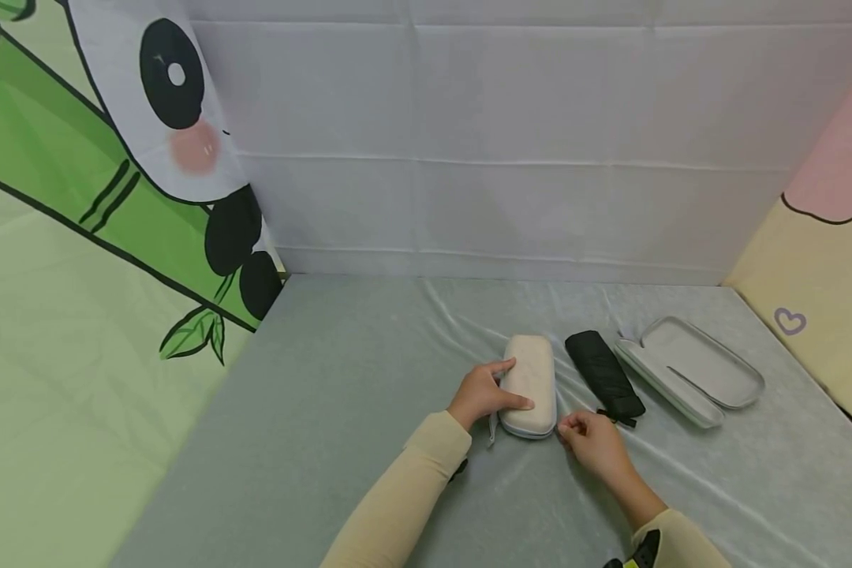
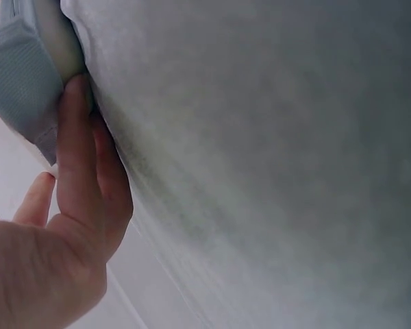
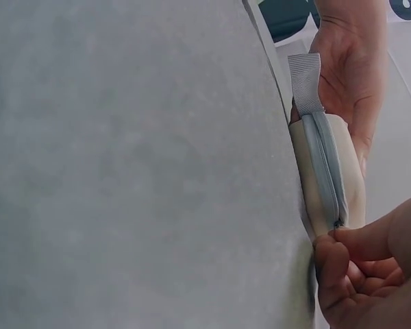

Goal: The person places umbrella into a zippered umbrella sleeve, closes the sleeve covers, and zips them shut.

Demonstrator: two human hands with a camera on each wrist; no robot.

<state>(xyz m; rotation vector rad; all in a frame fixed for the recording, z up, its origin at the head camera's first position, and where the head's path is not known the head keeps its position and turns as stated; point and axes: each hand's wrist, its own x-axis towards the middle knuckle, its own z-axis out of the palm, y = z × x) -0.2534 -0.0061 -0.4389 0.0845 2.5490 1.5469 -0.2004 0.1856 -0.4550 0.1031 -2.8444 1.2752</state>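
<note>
A cream zippered case [image 1: 534, 364] lies on the cloth-covered table, its grey zipper [image 3: 323, 161] running around the side. My left hand [image 1: 484, 393] grips it from the left, thumb and index finger on its top. In the left wrist view, other fingers [image 2: 75, 144] press its side beside a grey fabric tab [image 2: 24, 82]. At the near right corner, my right hand [image 1: 596, 446] pinches at the zipper slider [image 3: 338, 224] between thumb and index finger. The fingertips hide most of the pull. The zipper looks closed along the visible side.
To the right lies a slim black folded item [image 1: 603, 372] with a strap, resembling a compact umbrella. Beyond it an open pale grey hard case [image 1: 706, 363] lies spread. Grey cloth [image 1: 341, 379] covers the table, with a white fabric wall [image 1: 511, 158] behind.
</note>
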